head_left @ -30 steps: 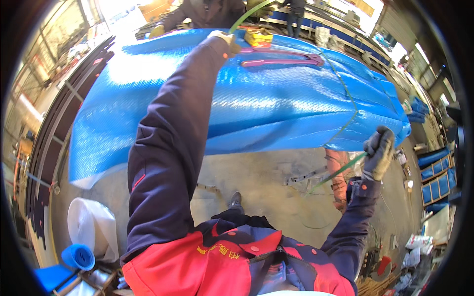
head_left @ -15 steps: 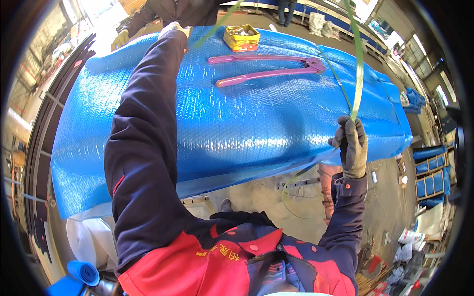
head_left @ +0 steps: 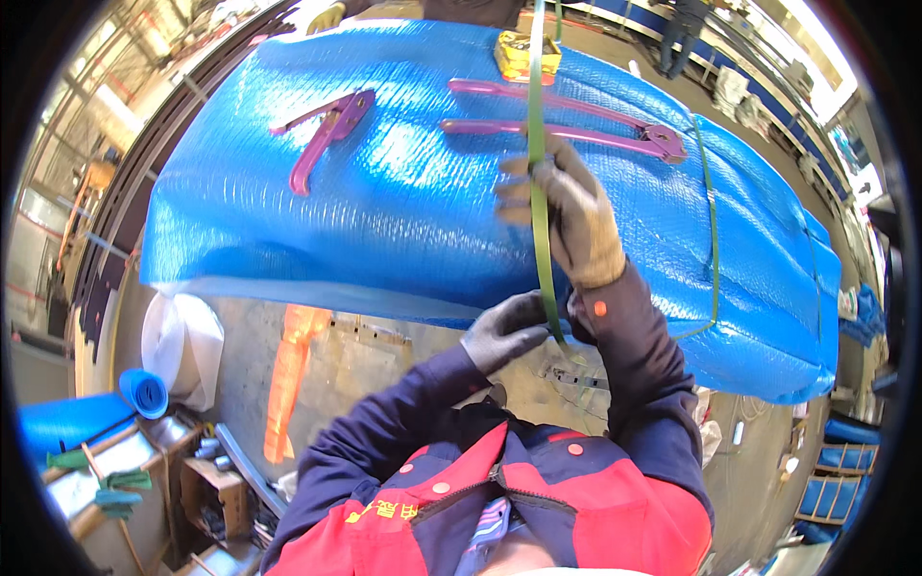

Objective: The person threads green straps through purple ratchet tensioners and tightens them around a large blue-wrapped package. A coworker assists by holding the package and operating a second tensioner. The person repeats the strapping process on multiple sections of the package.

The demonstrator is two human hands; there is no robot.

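Note:
A long bundle wrapped in shiny blue bubble sheeting (head_left: 384,230) lies across the view in front of me. My right hand (head_left: 581,216), in a grey and tan glove, is closed around a green packing strap (head_left: 539,230) above the bundle. Close to the bundle's near edge, my gloved left hand (head_left: 504,331) has its thumb and fingers at the lower part of this strap; its fingertips are partly hidden. Beyond my right hand rests a purple long-handled strapping crimper (head_left: 595,134). A smaller purple strapping tool (head_left: 331,130) lies farther left on the sheeting.
A yellow container (head_left: 517,65) of small metal pieces stands at the bundle's far edge, near another person's gloved hand (head_left: 327,17). Another green strap (head_left: 713,221) circles the bundle on the right. A white roll (head_left: 182,346) and a blue roll (head_left: 144,392) stand at left.
My left hand has come back from the bundle's far edge to the strap at the near edge. My right hand has moved left with the strap. The smaller purple tool now shows.

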